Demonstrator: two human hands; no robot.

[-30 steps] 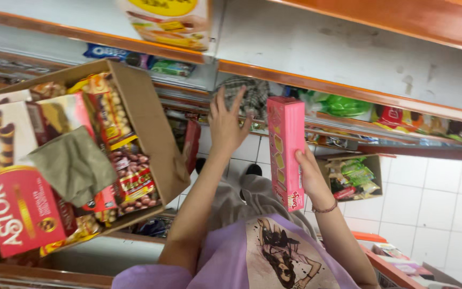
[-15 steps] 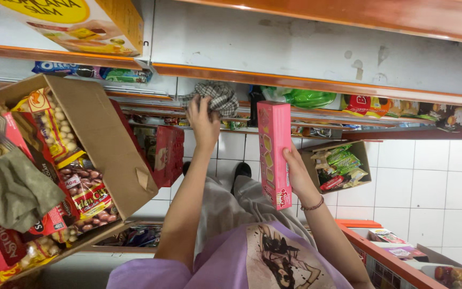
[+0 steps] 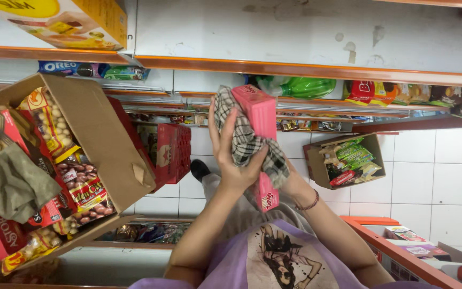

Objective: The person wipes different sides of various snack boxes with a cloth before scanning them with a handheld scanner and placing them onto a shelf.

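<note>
- A small shop aisle with white floor tiles (image 3: pixel 434 176) and orange-edged metal shelves (image 3: pixel 306 69) stocked with snack packets; the head view shows it all turned about, with the floor tiles to the right of the hands.
- A long, flat, pink cardboard snack box (image 3: pixel 260 115) is held in front of the person's chest, roughly in the middle of the view.
- Its long axis runs nearly up and down in the picture, one end pointing toward the shelves, the other toward the purple printed shirt (image 3: pixel 279 257).
- A checked black-and-white cloth (image 3: pixel 244 142) is draped over the box's middle, hiding part of its face.
- The left hand (image 3: pixel 231 152) presses the cloth against the box, fingers spread and extended along it.
- The right hand (image 3: pixel 290 182), a thin bracelet on its wrist, is behind the box; its fingers are mostly hidden, so I cannot tell their grip.
- Left of the box, well apart, an open brown cardboard carton (image 3: pixel 97 134) holds nut packets and red boxes, with a grey-green rag (image 3: pixel 12 182) on top.
- Right of the box, a smaller open carton (image 3: pixel 316 166) of green packets sits on the tiles.
</note>
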